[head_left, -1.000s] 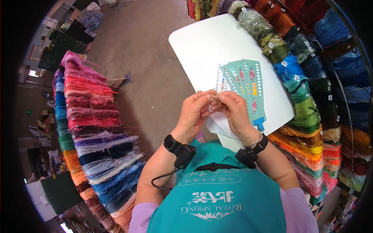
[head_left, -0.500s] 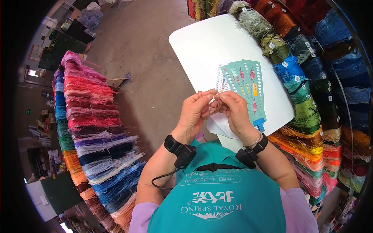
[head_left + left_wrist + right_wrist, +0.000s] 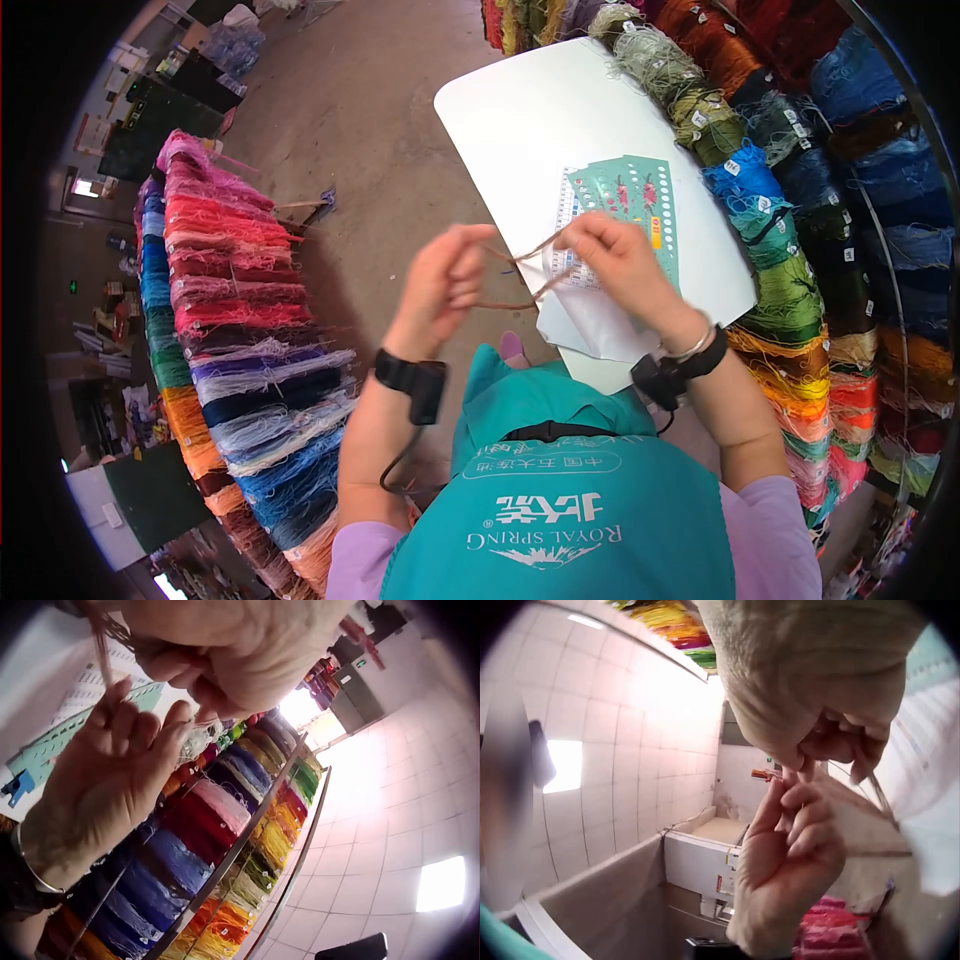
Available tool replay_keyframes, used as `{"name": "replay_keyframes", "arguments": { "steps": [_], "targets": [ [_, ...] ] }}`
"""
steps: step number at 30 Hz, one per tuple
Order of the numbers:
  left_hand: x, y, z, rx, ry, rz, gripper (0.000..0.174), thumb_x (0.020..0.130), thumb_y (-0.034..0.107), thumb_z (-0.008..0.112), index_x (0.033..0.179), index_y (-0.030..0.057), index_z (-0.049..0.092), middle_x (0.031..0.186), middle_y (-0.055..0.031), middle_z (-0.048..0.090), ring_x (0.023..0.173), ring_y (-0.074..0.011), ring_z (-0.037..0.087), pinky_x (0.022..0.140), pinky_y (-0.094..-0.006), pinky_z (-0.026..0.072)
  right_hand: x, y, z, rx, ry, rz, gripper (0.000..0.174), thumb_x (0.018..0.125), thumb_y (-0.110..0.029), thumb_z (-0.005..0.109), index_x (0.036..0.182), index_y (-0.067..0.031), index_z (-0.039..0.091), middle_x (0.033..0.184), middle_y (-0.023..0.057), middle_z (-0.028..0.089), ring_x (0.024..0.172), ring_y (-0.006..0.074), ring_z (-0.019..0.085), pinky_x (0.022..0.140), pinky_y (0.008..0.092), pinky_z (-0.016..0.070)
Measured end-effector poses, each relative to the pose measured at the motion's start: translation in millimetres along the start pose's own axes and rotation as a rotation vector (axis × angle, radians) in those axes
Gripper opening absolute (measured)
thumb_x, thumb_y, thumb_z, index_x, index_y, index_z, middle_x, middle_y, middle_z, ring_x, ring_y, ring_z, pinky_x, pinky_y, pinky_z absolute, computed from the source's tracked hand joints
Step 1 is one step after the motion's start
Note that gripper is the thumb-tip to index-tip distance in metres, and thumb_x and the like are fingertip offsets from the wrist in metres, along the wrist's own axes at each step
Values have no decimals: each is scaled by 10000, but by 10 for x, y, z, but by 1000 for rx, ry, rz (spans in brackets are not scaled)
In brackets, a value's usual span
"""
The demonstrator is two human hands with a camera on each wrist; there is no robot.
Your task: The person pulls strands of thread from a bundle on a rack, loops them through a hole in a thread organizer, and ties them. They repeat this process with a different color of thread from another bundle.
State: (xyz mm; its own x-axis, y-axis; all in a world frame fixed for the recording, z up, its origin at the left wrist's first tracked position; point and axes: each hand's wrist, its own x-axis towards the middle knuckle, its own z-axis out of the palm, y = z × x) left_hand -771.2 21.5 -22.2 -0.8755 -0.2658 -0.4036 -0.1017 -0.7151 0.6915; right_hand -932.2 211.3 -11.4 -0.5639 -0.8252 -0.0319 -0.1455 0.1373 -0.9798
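Two brown thread strands (image 3: 518, 260) stretch between the left hand (image 3: 447, 283) and right hand (image 3: 617, 257), pinched in curled fingers; held apart, seemingly not yet fastened to the green card (image 3: 622, 195) at 1 o'clock.

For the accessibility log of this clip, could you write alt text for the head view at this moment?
Seen from above, a person's left hand and right hand hold strands of brown thread stretched between them, above a white board bearing a green card with rows of holes. Racks of many-coloured thread skeins stand on both sides.
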Motion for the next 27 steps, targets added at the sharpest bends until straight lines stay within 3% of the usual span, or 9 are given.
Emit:
{"name": "replay_keyframes", "arguments": {
  "steps": [2,7,9,10,13,18,21,24,27],
  "targets": [
    [-124,233,-513,-79,83,121,332,1053,318,434,1137,40,596,557,93,278,409,-15,222,337,-179,185,131,-76,-279,-50,148,-274,175,941,-172,592,893,-38,694,1065,83,646,986,129,584,924,294,444],
    [-771,879,-2072,-137,284,243,315,1061,318,404,1026,69,595,536,57,277,396,-43,209,332,-202,169,399,-719,-1514,1016,182,-221,190,977,-112,482,918,10,614,1153,197,637,1136,288,600,1059,448,428],
    [-1129,994,-2701,-117,501,247,304,1051,344,423,992,101,596,528,60,273,392,-51,196,334,-213,152,429,-782,-2091,1157,-53,-340,164,992,-94,482,874,-3,550,717,22,497,634,116,502,669,269,449],
    [-1307,1034,-3051,-130,655,247,318,1041,381,436,981,122,612,507,65,250,369,-59,192,325,-225,152,438,-817,-2414,1055,79,-328,118,982,-93,516,909,-6,547,666,-13,364,519,75,302,518,235,297],
    [-1846,1084,-3638,48,994,240,313,1026,432,453,931,169,593,503,73,247,373,-71,195,334,-239,163,394,-950,-3207,732,332,-366,133,985,-121,542,966,7,574,681,-26,404,483,53,270,455,206,238],
    [-2823,1086,-4841,367,1366,192,378,1016,460,423,1035,170,665,603,54,437,479,-105,356,456,-285,318,359,-1100,-3816,-165,909,-200,222,974,-226,595,1006,-32,698,731,-47,544,569,10,394,517,167,300],
    [-3088,1083,-5309,710,1700,362,404,1022,454,408,1049,139,659,588,56,425,465,-103,347,447,-298,303,424,-907,-3724,-584,867,-459,241,966,-254,610,1022,-52,729,814,-48,623,704,12,470,639,160,371],
    [-2637,1170,-4241,356,1344,217,384,1010,458,454,1046,123,640,560,60,362,429,-86,306,402,-281,265,324,-876,-2814,-560,477,-401,222,976,-183,588,1082,-24,701,985,-21,675,875,61,575,812,207,455],
    [-1703,1030,-3364,-174,650,289,150,998,245,571,1051,120,634,555,88,292,402,-39,207,346,-202,152,312,-785,-2080,-452,193,-350,206,957,-73,553,1115,-6,666,950,16,668,925,93,613,849,247,482]
  ]
}}
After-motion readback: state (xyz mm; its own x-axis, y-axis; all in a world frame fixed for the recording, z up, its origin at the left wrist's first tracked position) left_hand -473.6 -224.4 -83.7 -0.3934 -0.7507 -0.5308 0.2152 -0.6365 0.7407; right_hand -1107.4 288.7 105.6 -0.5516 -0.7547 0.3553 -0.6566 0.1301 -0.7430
